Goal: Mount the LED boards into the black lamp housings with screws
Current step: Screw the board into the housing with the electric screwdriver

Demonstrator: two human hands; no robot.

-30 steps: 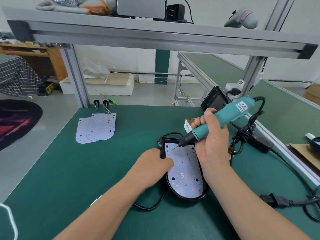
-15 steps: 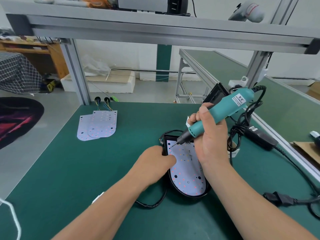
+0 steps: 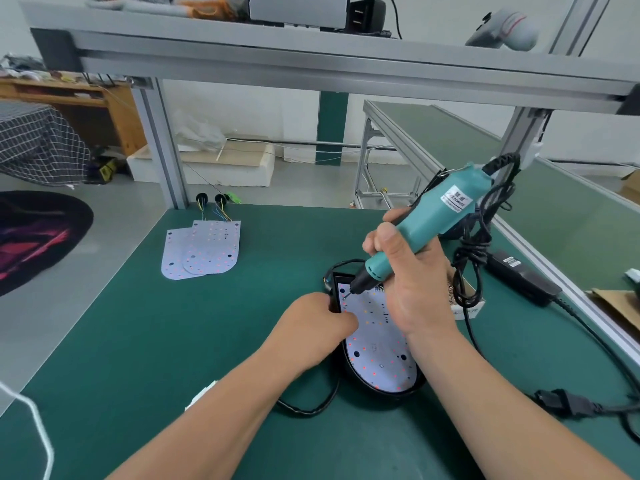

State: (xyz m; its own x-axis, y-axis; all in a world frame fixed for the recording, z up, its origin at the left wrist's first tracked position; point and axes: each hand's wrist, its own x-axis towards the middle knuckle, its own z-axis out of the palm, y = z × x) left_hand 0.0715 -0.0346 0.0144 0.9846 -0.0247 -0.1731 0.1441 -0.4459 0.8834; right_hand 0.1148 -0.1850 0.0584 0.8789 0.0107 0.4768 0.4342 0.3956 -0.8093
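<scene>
One black lamp housing (image 3: 381,393) is seen on the green table (image 3: 138,341), nearer the right edge than the left, with one LED board (image 3: 377,351) seated inside it. The housing's left wall is held by the left hand (image 3: 311,330), whose fingers are curled against it. One teal electric screwdriver (image 3: 433,220) is gripped by the right hand (image 3: 415,282), fingers and thumb wrapped round the barrel. The tool is tilted, and its bit is set down at the board's far left corner. Two spare LED boards (image 3: 204,251) are laid overlapping towards the far left corner of the table. Two black wired grommets (image 3: 201,199) are placed just beyond them at the far edge. One black power adapter (image 3: 519,277) is seen near the right edge. One small carton (image 3: 465,303) is partly hidden behind the right hand, and its contents cannot be made out.
</scene>
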